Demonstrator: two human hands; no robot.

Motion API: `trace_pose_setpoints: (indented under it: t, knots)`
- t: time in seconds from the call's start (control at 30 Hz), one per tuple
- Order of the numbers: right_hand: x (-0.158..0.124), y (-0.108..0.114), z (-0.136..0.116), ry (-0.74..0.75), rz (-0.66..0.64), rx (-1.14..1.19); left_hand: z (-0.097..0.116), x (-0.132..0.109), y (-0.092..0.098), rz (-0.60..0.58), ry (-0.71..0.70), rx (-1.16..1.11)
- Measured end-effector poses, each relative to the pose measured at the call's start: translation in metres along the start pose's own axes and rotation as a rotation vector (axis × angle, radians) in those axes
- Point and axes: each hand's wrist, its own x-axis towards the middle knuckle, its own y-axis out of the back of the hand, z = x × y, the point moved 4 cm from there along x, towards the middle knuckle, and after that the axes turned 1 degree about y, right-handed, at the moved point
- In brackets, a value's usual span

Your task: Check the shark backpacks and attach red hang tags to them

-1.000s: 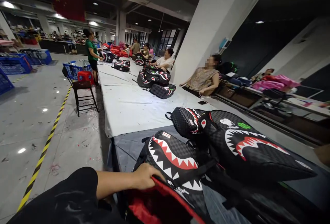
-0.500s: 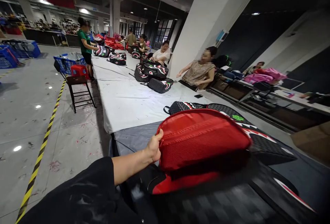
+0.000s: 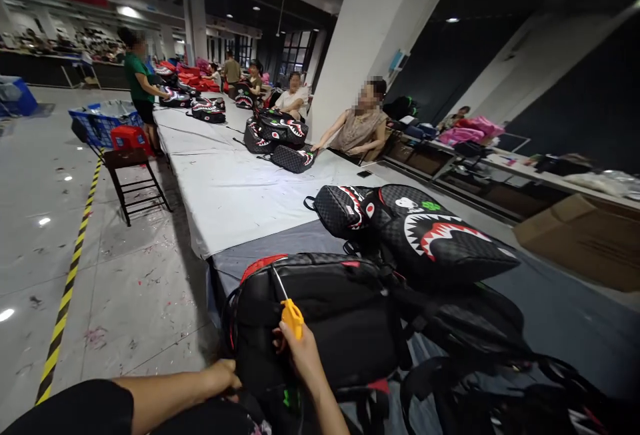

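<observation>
In front of me a black backpack (image 3: 333, 318) lies on the table, its plain black side up and some red lining showing at its far left corner. My right hand (image 3: 303, 348) is closed round yellow-handled scissors (image 3: 291, 318), over the backpack's left part. Their thin metal blade points away from me, towards the bag's far edge. My left hand (image 3: 223, 376) is closed at the near left edge of the same backpack; its fingertips are partly hidden. To the right, more backpacks with shark-mouth prints (image 3: 440, 231) lie close by.
A long table with a white cover (image 3: 235, 201) stretches ahead, with piles of backpacks (image 3: 280, 131) on it. A co-worker (image 3: 363, 121) sits on its right side; another person (image 3: 140, 81) stands at the far left. A stool (image 3: 133, 168) and a cardboard box (image 3: 580, 238) stand nearby.
The red-lined opening that my left hand held up is down, and the backpack lies black side up. My right hand has come into view with the scissors. My left hand has moved lower and nearer.
</observation>
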Motion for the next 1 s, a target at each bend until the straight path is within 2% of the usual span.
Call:
trace_pose_setpoints:
  t: [0.1,0.17,0.2,0.23,0.33,0.37,0.47,0.53,0.6,0.63,0.73,0.8,0.87,0.93,0.97,1.0]
  knots:
    - [0.001,-0.012,-0.005,0.154,0.017,-0.112,0.005,0.013,-0.024,-0.136,0.081,0.112]
    - [-0.004,-0.019,-0.013,0.27,0.014,-0.182,0.023,0.018,-0.04,-0.261,0.059,0.171]
    - [-0.007,-0.022,-0.019,0.306,0.014,-0.211,0.036,0.019,-0.045,-0.276,0.007,0.195]
    - [-0.008,-0.024,-0.024,0.317,0.019,-0.225,0.051,0.021,-0.048,-0.247,-0.072,0.209]
    - [-0.008,-0.019,-0.038,0.24,0.091,-0.12,0.093,0.022,-0.048,-0.039,-0.366,0.208]
    - [-0.008,-0.014,-0.041,0.208,0.129,-0.063,0.102,0.021,-0.048,-0.03,-0.421,0.211]
    - [-0.015,0.007,-0.042,0.174,0.289,-0.036,0.118,0.017,-0.047,-0.096,-0.445,0.254]
    - [-0.027,0.016,-0.036,0.181,0.363,-0.142,0.128,0.015,-0.04,-0.012,-0.453,0.208]
    - [-0.04,0.009,-0.029,0.196,0.311,-0.218,0.142,0.012,-0.034,0.057,-0.484,0.059]
    - [-0.047,0.001,-0.027,0.21,0.247,-0.228,0.15,0.011,-0.034,0.05,-0.492,-0.027]
    - [-0.063,-0.027,-0.029,0.241,0.062,-0.186,0.177,0.008,-0.045,0.004,-0.513,-0.181]
    - [-0.069,-0.034,-0.035,0.246,0.061,-0.144,0.193,0.009,-0.056,0.029,-0.559,-0.209]
    - [-0.071,-0.026,-0.039,0.222,0.131,-0.095,0.203,0.014,-0.067,-0.015,-0.574,-0.17]
    - [-0.073,-0.006,-0.039,0.169,0.196,-0.074,0.205,0.022,-0.073,-0.067,-0.57,-0.012]
    - [-0.074,0.008,-0.038,0.134,0.223,-0.077,0.203,0.027,-0.072,-0.033,-0.589,0.119]
    - [-0.074,0.024,-0.038,0.094,0.251,-0.085,0.2,0.032,-0.067,0.056,-0.617,0.278]
